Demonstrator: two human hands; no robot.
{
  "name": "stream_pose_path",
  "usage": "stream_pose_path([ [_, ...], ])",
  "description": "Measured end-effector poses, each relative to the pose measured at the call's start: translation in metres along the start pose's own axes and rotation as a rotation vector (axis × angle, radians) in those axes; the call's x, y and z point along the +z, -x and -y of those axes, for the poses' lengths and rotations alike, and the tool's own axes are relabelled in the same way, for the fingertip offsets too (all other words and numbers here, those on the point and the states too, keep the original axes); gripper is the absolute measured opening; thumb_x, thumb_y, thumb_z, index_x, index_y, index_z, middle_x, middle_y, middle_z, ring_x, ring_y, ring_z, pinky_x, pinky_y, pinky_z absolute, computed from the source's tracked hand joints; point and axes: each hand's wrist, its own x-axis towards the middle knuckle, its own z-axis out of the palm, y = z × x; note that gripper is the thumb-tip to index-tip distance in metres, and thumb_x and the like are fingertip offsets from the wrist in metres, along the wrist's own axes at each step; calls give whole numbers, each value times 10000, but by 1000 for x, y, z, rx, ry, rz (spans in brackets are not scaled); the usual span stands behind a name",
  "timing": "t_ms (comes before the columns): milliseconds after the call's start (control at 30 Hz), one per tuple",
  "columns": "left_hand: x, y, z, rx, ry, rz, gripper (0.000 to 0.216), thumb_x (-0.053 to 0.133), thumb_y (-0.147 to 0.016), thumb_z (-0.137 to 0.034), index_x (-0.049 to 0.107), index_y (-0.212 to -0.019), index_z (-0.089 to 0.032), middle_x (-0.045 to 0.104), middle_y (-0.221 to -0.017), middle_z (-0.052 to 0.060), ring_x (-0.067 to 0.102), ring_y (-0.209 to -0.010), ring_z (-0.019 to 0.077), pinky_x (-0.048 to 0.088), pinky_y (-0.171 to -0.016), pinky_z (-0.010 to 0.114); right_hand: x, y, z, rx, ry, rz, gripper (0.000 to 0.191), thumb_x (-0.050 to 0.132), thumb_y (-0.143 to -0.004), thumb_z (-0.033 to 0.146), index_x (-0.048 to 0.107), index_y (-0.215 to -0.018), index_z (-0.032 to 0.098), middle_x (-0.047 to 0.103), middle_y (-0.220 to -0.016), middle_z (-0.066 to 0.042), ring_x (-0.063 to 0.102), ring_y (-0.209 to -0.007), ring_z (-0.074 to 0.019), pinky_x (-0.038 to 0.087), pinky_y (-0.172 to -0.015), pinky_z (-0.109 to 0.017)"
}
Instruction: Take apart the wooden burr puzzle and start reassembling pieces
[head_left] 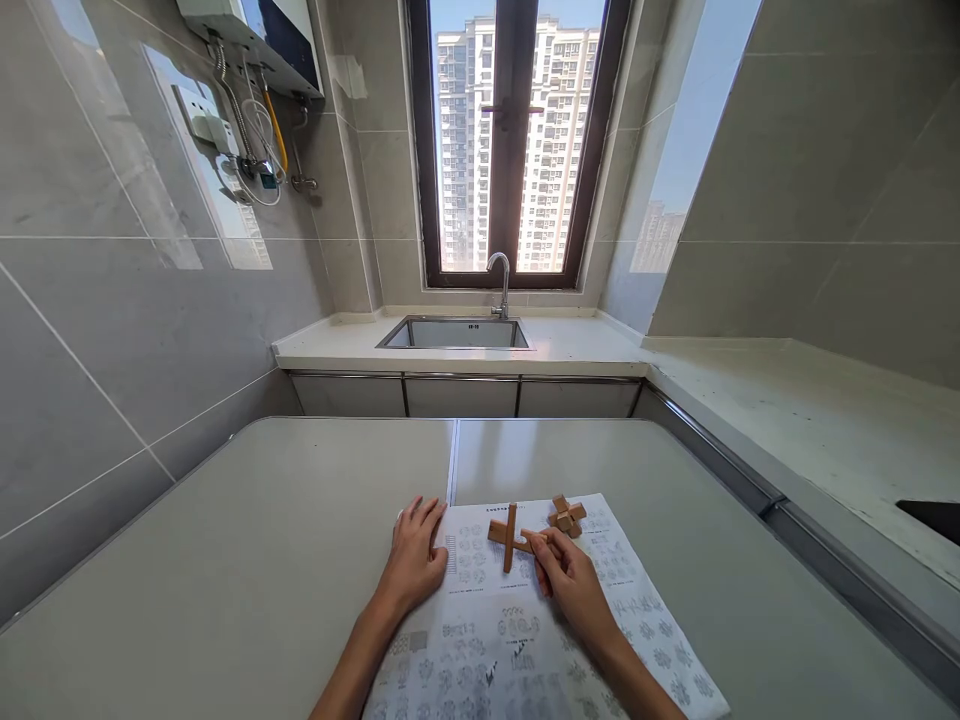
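My left hand (415, 555) lies on the table at the left edge of a printed instruction sheet (480, 605), its fingers stretched out and nothing in them. Over the sheet, my right hand (574, 580) pinches the right end of a small notched wooden puzzle piece (528, 534) between thumb and fingers. Just left of those fingertips, a straight wooden stick (511, 540) crosses a wooden block (496, 531); whether they touch the held piece is unclear. Behind my right hand, a cluster of interlocked wooden puzzle pieces (567, 516) sits near the sheet's top right corner.
The sheet lies on a pale table (285, 560) with a seam down its middle. Beyond it, a counter (585, 340) holds a sink (457, 333) with a tap (504, 285) under a window. Another counter (810, 410) runs along the right wall, and a water heater hangs upper left.
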Motion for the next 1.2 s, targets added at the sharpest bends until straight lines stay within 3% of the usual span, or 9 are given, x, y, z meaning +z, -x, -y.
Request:
stream_pose_path([
  [133, -6, 0, -18, 2, 65, -117, 513, 532, -812, -97, 662, -1291, -226, 630, -1401, 94, 434, -1448, 331, 356, -1208, 563, 0, 0, 0, -8, -14, 17, 504, 523, -971, 681, 655, -873, 204, 510, -582, 34, 459, -546, -158, 377, -568, -283],
  [233, -11, 2, -44, -55, 231, -102, 306, 479, -980, -270, 689, -1202, -258, 700, -1260, 78, 597, -1268, 307, 479, -1094, 531, 1, 0, 0, -6, -58, 51, 476, 535, -980, 656, 637, -875, 202, 502, -591, 43, 450, -546, -146, 376, -571, -276],
  [333, -14, 5, -67, -75, 517, 50, 338, 516, -1016, -457, 676, -1229, -249, 735, -1194, 86, 661, -1186, 286, 504, -1074, 477, 2, 0, 1, 2, -138, 129, 458, 555, -978, 641, 598, -844, 205, 512, -596, 47, 449, -536, -136, 373, -564, -272],
  [467, -13, 8, -80, -58, 932, 332, 560, 659, -925, -594, 606, -1352, -235, 723, -1249, 103, 686, -1171, 288, 504, -1079, 445, 4, 1, 5, 14, -232, 248, 447, 581, -971, 632, 584, -846, 203, 546, -610, 42, 459, -519, -125, 371, -558, -270],
  [600, -10, 10, -81, -129, 1272, 511, 586, 521, -993, -636, 620, -1366, -195, 657, -1366, 173, 730, -910, 263, 556, -906, 461, 3, 3, 9, 52, -307, 323, 442, 590, -972, 627, 595, -860, 200, 574, -617, 33, 471, -513, -118, 387, -576, -271],
  [767, -3, 13, -78, -215, 1524, 507, 542, 609, -987, -545, 615, -1385, -176, 561, -1458, 215, 708, -924, 260, 562, -842, 423, 2, 4, 9, 72, -362, 366, 439, 603, -967, 624, 601, -861, 198, 596, -631, 21, 472, -519, -117, 377, -578, -274],
  [867, 4, 14, -72, -258, 1574, 492, 522, 691, -954, -493, 635, -1361, -170, 621, -1355, 193, 703, -934, 245, 568, -843, 390, 1, 4, 7, 82, -378, 379, 428, 610, -967, 615, 604, -866, 199, 599, -634, 21, 467, -522, -117, 369, -574, -274],
  [1000, 10, 13, -65, -350, 1564, 368, 450, 723, -949, -427, 648, -1327, -193, 675, -1191, 129, 673, -716, 137, 553, -668, 285, 3, 3, 7, 90, -364, 334, 429, 628, -956, 616, 595, -852, 200, 573, -605, 35, 445, -513, -112, 356, -563, -269],
  [1200, 15, 10, -62, -409, 1530, 249, 512, 828, -856, -426, 654, -1272, -184, 703, -1061, 90, 664, -614, 117, 522, -550, 240, 5, 2, 9, 67, -295, 293, 466, 623, -939, 651, 602, -841, 196, 575, -607, 33, 414, -498, -108, 328, -541, -272],
])
